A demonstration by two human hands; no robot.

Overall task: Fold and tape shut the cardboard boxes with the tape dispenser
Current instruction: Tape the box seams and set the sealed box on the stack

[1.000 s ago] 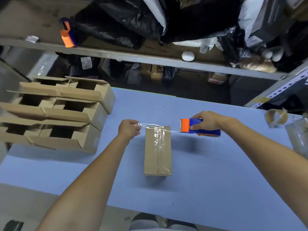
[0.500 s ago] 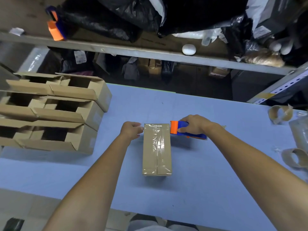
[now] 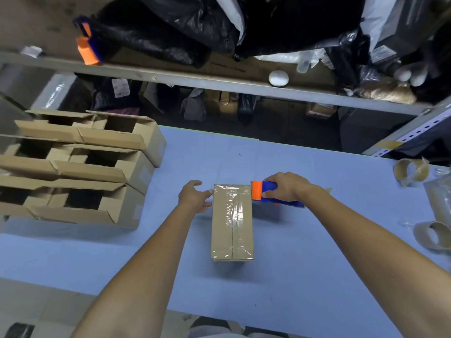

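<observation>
A closed brown cardboard box point(image 3: 231, 230) lies in the middle of the blue table point(image 3: 317, 276), with clear tape along its centre seam and across its far end. My left hand point(image 3: 194, 196) rests open against the box's far left edge, fingers spread. My right hand point(image 3: 285, 187) grips the blue and orange tape dispenser point(image 3: 267, 193), whose orange head touches the box's far right corner.
Three unsealed cardboard boxes point(image 3: 80, 167) with open flaps stand at the left of the table. Empty tape cores point(image 3: 411, 169) and another core point(image 3: 433, 236) lie at the right edge. A second dispenser point(image 3: 87, 48) sits on the shelf point(image 3: 195, 80) beyond, among black bags.
The tape strand stretched between my hands has been laid across the box's far end. The dispenser moved left to the box corner. My left hand let go of the tape and opened.
</observation>
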